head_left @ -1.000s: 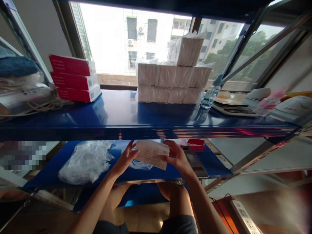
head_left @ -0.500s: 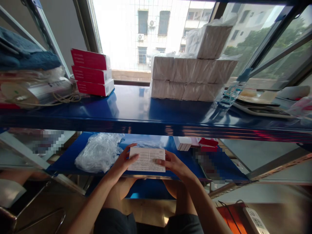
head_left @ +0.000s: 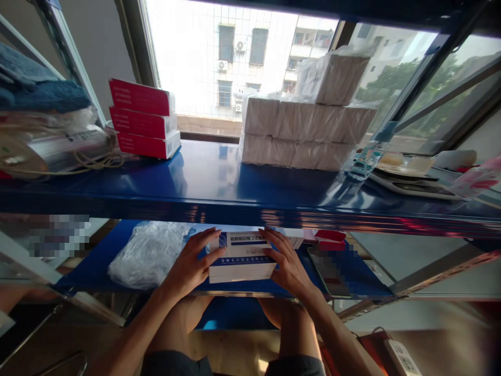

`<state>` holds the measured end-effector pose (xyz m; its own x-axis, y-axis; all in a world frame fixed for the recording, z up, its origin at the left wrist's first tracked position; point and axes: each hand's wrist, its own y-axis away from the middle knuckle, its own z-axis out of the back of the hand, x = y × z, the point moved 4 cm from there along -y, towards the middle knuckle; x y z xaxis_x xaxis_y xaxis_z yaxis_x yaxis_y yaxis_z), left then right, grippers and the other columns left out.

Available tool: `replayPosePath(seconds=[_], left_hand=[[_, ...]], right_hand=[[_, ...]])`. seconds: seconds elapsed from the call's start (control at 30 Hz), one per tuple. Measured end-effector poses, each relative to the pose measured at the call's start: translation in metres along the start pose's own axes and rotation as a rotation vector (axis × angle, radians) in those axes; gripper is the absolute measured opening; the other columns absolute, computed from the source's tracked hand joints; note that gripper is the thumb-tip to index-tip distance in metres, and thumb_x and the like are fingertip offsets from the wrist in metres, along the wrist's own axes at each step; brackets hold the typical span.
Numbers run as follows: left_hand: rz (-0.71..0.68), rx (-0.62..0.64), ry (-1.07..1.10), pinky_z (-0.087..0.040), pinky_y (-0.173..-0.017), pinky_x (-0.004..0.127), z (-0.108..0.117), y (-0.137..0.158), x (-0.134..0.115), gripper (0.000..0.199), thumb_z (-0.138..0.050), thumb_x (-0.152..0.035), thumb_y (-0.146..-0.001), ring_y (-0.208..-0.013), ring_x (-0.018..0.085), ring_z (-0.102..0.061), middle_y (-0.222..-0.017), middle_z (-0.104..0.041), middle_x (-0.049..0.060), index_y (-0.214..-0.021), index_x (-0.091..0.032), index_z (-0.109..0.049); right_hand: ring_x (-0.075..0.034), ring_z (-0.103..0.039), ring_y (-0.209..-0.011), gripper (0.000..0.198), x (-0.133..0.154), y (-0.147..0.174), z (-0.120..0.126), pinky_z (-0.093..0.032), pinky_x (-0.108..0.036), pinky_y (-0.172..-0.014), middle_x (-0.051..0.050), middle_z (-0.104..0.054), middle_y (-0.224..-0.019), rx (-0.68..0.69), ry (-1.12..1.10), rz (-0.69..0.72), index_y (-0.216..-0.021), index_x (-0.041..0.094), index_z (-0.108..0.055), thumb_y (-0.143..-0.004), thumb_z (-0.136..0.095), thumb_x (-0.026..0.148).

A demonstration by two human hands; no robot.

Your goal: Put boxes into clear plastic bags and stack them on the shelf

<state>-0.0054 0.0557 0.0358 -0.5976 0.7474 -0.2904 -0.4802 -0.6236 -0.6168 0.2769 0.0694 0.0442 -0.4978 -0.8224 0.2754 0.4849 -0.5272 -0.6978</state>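
Note:
A white medicine box [head_left: 241,255] with blue print lies over the lower shelf in front of me, its printed face up and a plain white side towards me. Faint lines run along that side; I cannot tell whether it is one box or several thin ones together. My left hand [head_left: 198,257] is closed round its left end, thumb on the printed face. At the right end, my right hand [head_left: 287,260] grips it with the fingers over the far edge and top. Crumpled clear plastic wrap [head_left: 146,256] lies left of my left hand.
On the lower shelf [head_left: 94,271], a phone [head_left: 329,271] and red boxes [head_left: 330,239] lie to the right. The upper shelf's blue edge [head_left: 219,211] runs just beyond my hands, bearing red-and-white boxes [head_left: 141,125] and plastic-wrapped white packs [head_left: 301,130]. A power strip [head_left: 401,357] sits low right.
The box has been turned: a white face with small print showed before, and the blue-printed face shows now. Both hands have shifted their grip at its ends. The view has tilted slightly.

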Motion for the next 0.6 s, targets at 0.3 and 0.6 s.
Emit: replayPosePath(seconds=[0.3, 0.6], left_hand=[[0.656, 0.059, 0.793, -0.062, -0.086, 0.039, -0.015, -0.009, 0.006, 0.076, -0.078, -0.053, -0.083, -0.104, 0.03, -0.075, -0.115, -0.077, 0.011, -0.147, -0.022, -0.052], [0.965, 0.285, 0.916, -0.055, -0.054, 0.025, -0.042, -0.024, 0.025, 0.07, -0.065, -0.071, -0.086, -0.071, 0.025, -0.078, -0.087, -0.08, 0.01, -0.13, -0.016, -0.065]], right_hand=[[-0.03, -0.074, -0.102, 0.095, -0.015, 0.003, -0.009, -0.061, -0.046, -0.088, -0.011, -0.075, -0.114, 0.103, -0.771, -0.682, -0.159, 0.024, -0.034, -0.082, -0.08, 0.054], [-0.021, -0.068, -0.066, 0.064, -0.04, -0.006, -0.017, -0.056, -0.032, -0.06, -0.006, -0.071, -0.078, 0.209, -0.797, -0.967, -0.127, 0.021, -0.068, -0.089, -0.063, 0.072]])
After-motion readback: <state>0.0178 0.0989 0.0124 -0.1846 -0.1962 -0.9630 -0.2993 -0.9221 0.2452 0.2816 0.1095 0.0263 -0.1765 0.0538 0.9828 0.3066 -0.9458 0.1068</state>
